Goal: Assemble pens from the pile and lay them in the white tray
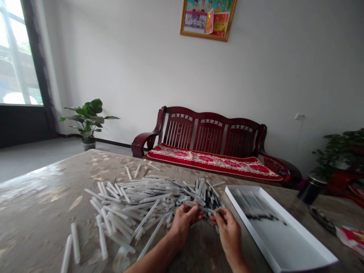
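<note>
A slim, greyish pen (202, 208) is held level between my two hands, over the near edge of a big pile. My left hand (186, 218) pinches its left end with thumb and fingers. At the other end, my right hand (226, 224) grips it the same way; the fingers partly cover its tip. Many loose whitish, translucent tubes (142, 204) lie heaped to the left of and behind my hands. Darker slim parts (209, 195) are mixed in just beyond my fingers. Right of my hands, a white shallow box (284, 246) contains a row of finished-looking clear pens (254, 203) with dark ends.
A patterned cloth (36, 216) covers the table. Several tubes lie apart at the front left. A black cylinder (311, 189) with a cable stands beyond the box, near a red packet (354, 237). Behind the table is a wooden bench (210, 132) with a red cover.
</note>
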{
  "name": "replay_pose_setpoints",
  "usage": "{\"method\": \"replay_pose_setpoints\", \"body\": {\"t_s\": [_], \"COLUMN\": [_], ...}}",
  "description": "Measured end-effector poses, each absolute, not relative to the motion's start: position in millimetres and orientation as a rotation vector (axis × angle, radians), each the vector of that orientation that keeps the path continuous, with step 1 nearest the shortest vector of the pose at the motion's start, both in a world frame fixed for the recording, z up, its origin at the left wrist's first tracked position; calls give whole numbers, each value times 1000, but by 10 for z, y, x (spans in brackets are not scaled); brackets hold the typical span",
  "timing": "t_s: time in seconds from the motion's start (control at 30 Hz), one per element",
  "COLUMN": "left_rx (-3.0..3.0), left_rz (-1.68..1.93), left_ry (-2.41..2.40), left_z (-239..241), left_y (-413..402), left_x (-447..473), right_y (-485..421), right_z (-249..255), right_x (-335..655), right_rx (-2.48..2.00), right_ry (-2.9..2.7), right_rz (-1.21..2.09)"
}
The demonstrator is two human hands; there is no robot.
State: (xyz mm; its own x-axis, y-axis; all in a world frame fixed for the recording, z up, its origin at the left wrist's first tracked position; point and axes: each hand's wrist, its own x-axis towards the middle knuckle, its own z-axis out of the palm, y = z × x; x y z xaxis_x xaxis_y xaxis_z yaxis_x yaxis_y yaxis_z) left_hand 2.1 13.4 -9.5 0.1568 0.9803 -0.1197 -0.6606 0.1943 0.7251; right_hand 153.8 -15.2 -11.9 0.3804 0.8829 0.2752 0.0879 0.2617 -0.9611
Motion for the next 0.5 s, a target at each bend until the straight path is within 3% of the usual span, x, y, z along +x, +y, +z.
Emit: {"method": "replay_pose_setpoints", "body": {"t_s": [0.33,0.5], "left_rx": [913,723], "left_rz": [1332,1319], "left_ry": [622,637], "left_z": [-44,-35], "left_y": [77,61], "left_x": [-37,3], "right_y": [-177,-246], "right_z": [-131,21], "right_x": [1596,1491], "right_rx": [-1231,-1082], "right_ry": [-811,-785], "right_rz": [1074,1170]}}
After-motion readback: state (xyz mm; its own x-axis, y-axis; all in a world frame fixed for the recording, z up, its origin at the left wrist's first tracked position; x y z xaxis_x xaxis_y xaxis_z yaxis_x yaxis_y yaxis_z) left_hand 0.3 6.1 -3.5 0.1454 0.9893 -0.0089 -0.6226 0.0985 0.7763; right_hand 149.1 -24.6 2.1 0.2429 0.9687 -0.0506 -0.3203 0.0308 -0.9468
